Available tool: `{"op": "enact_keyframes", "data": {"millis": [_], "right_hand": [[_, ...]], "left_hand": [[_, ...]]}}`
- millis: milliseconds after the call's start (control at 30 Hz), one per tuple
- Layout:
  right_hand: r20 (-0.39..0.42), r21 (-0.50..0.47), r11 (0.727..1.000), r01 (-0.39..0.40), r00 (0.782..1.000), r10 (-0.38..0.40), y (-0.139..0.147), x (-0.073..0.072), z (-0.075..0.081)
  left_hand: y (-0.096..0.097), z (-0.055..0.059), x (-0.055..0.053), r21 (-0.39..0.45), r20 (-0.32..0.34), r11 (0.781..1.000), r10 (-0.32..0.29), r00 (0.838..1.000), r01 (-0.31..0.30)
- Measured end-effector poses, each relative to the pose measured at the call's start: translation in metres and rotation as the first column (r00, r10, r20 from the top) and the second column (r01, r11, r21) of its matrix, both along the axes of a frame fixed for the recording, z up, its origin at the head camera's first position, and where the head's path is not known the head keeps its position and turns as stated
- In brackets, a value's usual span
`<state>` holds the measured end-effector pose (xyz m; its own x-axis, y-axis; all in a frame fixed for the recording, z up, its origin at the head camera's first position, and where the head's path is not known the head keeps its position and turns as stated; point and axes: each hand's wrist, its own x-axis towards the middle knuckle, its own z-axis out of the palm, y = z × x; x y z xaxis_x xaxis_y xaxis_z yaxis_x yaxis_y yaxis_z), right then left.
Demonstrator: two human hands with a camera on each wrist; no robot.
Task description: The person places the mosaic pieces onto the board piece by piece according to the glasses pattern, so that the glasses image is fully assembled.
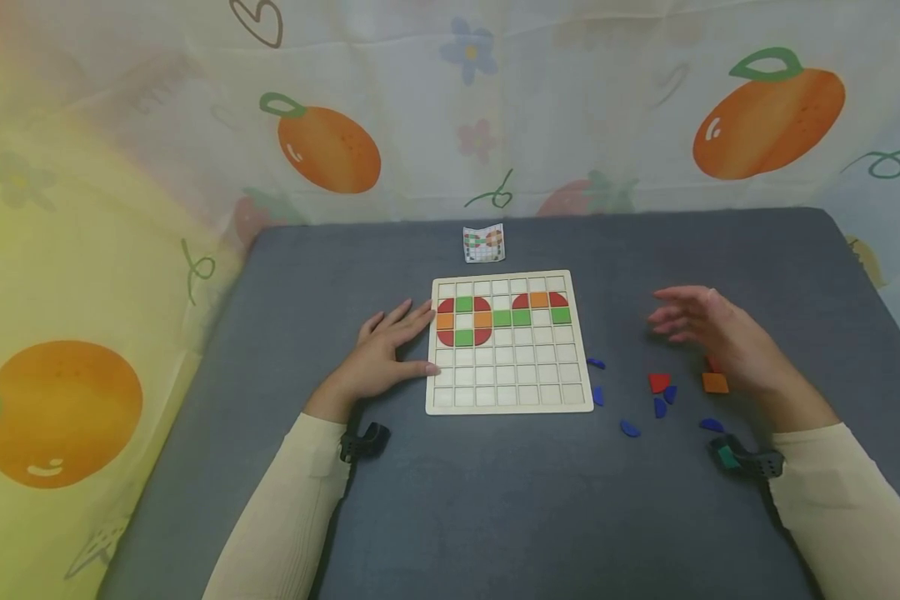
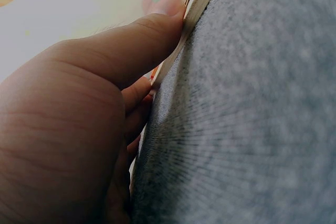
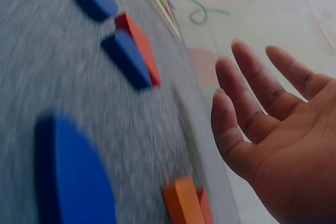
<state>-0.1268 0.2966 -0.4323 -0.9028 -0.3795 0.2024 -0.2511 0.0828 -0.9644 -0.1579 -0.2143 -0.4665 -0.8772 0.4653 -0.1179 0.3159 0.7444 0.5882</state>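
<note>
A pale wooden grid board (image 1: 508, 406) lies on the grey table, with red, green and orange tiles set in its upper rows. My left hand (image 1: 378, 354) rests at the board's left side, its thumb on the edge and the fingers spread along it. In the left wrist view the thumb (image 2: 142, 32) presses the board's rim. Right of the board, my right hand (image 1: 727, 337) hovers over the table with fingers loosely bent. Nothing shows between those fingers (image 3: 262, 93) in the right wrist view. Below it lie an orange square (image 1: 715, 383) and a red square (image 1: 659, 383).
Several blue curved pieces lie scattered right of the board, among them a blue piece (image 1: 630, 428) and another blue piece (image 1: 712, 425). A small printed card (image 1: 483, 243) stands behind the board. A fruit-patterned cloth (image 1: 420, 108) hangs along the table's far edge.
</note>
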Motion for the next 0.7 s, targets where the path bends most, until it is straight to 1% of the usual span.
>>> {"op": "enact_keyframes", "data": {"millis": [67, 133, 267, 367, 433, 467, 533, 600, 700], "right_hand": [[0.021, -0.039, 0.999, 0.001, 1.0, 0.0, 0.007, 0.003, -0.002], [0.044, -0.055, 0.998, 0.005, 0.999, -0.003, 0.014, 0.006, -0.003], [0.061, -0.025, 1.0, 0.015, 0.998, -0.013, 0.028, 0.01, -0.006], [0.053, 0.042, 0.999, 0.026, 0.998, -0.028, 0.04, 0.012, -0.008], [0.043, 0.124, 0.992, 0.037, 0.998, -0.043, 0.048, 0.014, -0.01], [0.038, 0.179, 0.983, 0.046, 0.998, -0.054, 0.052, 0.015, -0.012], [0.057, 0.271, 0.96, 0.063, 0.995, -0.082, 0.06, 0.018, -0.015], [0.076, 0.36, 0.932, 0.05, 0.994, -0.082, 0.065, 0.02, -0.017], [0.109, 0.419, 0.908, -0.001, 0.993, -0.049, 0.07, 0.022, -0.02]], "left_hand": [[0.0, -0.001, 0.0, -0.003, -0.002, 1.0, 0.001, 1.0, -0.001], [-0.001, -0.001, 0.0, -0.003, -0.002, 1.0, 0.001, 1.0, -0.001], [0.0, -0.001, -0.001, -0.006, 0.004, 1.0, 0.003, 1.0, -0.003], [0.0, -0.001, -0.001, -0.007, 0.007, 1.0, 0.004, 1.0, -0.004], [0.0, -0.001, -0.001, -0.005, 0.007, 1.0, 0.003, 1.0, -0.003], [0.0, -0.001, -0.001, -0.004, 0.008, 1.0, 0.003, 1.0, -0.003], [0.0, 0.0, -0.001, -0.002, 0.009, 1.0, 0.003, 1.0, -0.003], [0.0, 0.0, 0.0, 0.002, 0.01, 1.0, 0.002, 1.0, -0.002], [0.001, 0.001, -0.001, 0.006, 0.01, 1.0, -0.001, 1.0, 0.001]]}}
